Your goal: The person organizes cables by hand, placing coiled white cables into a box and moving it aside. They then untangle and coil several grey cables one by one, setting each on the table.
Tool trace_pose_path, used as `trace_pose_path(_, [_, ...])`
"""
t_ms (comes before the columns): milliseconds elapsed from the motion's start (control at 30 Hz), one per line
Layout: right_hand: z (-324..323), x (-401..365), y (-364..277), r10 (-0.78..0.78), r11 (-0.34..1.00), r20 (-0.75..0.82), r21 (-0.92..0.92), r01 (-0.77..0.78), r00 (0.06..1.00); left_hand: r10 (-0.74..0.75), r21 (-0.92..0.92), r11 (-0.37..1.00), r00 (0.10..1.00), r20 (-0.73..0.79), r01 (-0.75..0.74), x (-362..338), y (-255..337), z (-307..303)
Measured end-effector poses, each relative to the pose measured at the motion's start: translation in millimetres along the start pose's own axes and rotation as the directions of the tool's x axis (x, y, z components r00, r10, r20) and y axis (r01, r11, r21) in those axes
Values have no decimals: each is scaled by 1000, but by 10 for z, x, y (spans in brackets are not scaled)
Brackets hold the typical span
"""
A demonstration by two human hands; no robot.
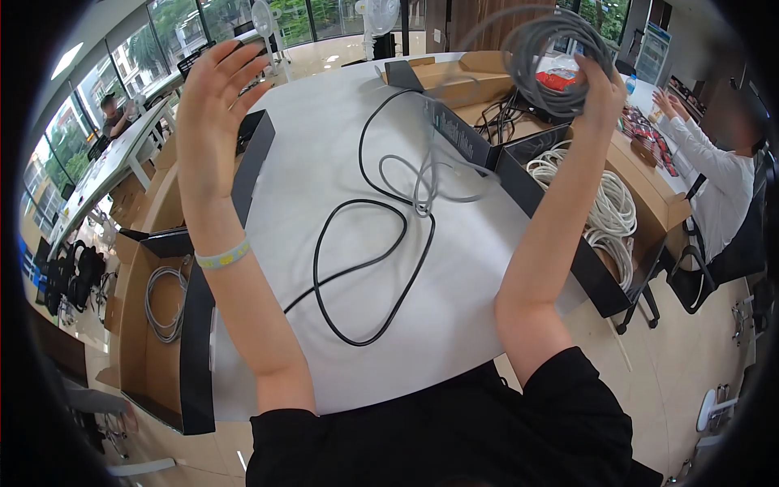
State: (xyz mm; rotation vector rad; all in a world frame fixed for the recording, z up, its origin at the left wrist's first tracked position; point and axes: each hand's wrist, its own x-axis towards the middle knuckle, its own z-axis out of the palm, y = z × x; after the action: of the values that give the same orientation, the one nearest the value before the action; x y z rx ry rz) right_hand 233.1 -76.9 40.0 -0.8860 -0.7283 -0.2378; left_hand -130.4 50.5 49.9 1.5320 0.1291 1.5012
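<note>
My right hand (602, 91), raised at the upper right, is closed on a coil of grey cable (531, 75). The loops hang beside the fingers, and a loose length of the same cable trails over the tabletop in blurred curves. My left hand (213, 114) is up at the upper left with its fingers spread and nothing in it. Between my arms a black cable (324, 302) lies in loose loops on the white table (280, 174), and the grey length crosses over it in this view.
An open box with a small grey cable coil (166, 304) stands at the left edge. On the right, a long box holds white cable coils (610, 207); behind it, another box contains dark cables (501, 116). A person in white sleeves (722, 174) sits at the right.
</note>
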Motion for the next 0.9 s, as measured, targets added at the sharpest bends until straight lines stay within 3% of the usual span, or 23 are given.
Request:
trace_pose_path(33, [101,-55,-65,11,997,95,70,-18,995,78,95,991,986,149,-93,-27,-3,129])
trace_pose_path(67, [192,-123,-136,-7,999,172,34,2,985,77,92,992,985,152,-92,-45,-36,222])
trace_pose_path(133, [427,-323,-292,-70,998,331,17,68,941,214,262,905,890,403,-336,-82,-137,389])
trace_pose_path(167, [535,-426,-370,-43,997,395,-43,65,918,144,198,949,899,412,-243,-121,-186,467])
trace_pose_path(233, [764,-633,-428,118,992,538,-27,-122,835,98,187,967,930,354,-173,-178,-349,591])
trace_pose_path(267, [917,-720,-372,-14,997,575,69,-31,818,45,173,980,955,292,-98,-203,-390,665])
trace_pose_path(300, [1054,-873,-419,-13,965,585,221,-144,811,-53,37,998,970,238,46,-236,-344,779])
trace_pose_path(333, [1162,-1004,-426,-23,920,533,342,-190,846,-53,41,998,968,244,44,-216,-371,763])
trace_pose_path(400, [1257,-1114,-405,25,906,482,359,-223,876,-51,-194,978,989,142,78,-153,-436,700])
trace_pose_path(433, [1280,-1152,-404,26,905,478,362,-224,878,-33,-181,982,993,113,54,-135,-433,693])
trace_pose_path(500, [1317,-1209,-407,235,734,472,487,-473,850,-92,-255,959,985,146,128,-156,-365,678])
trace_pose_path(533, [1340,-1230,-384,236,733,465,491,-470,853,-148,-328,923,973,178,201,-167,-333,674])
trace_pose_path(600, [1378,-1265,-337,383,582,471,545,-604,795,-168,-295,933,975,146,205,-183,-316,688])
trace_pose_path(667, [1401,-1298,-332,379,613,465,522,-593,800,-171,-149,973,984,53,177,-179,-329,640])
trace_pose_path(733, [1414,-1326,-408,398,698,524,359,-620,753,-118,-104,988,993,-19,115,-163,-362,654])
trace_pose_path(767, [1449,-1318,-233,279,746,599,357,-563,750,-46,-21,999,998,-30,45,-139,-346,595])
trace_pose_path(800, [1403,-1273,-206,237,840,664,227,-494,709,27,65,998,999,-34,-25,-120,-325,547])
trace_pose_path(867, [1458,-1215,-55,69,950,648,189,-248,759,1,107,994,1000,-7,-1,-117,-196,478])
trace_pose_path(900, [1454,-1215,-47,70,951,643,187,-245,763,-21,160,987,1000,9,19,-132,-113,459])
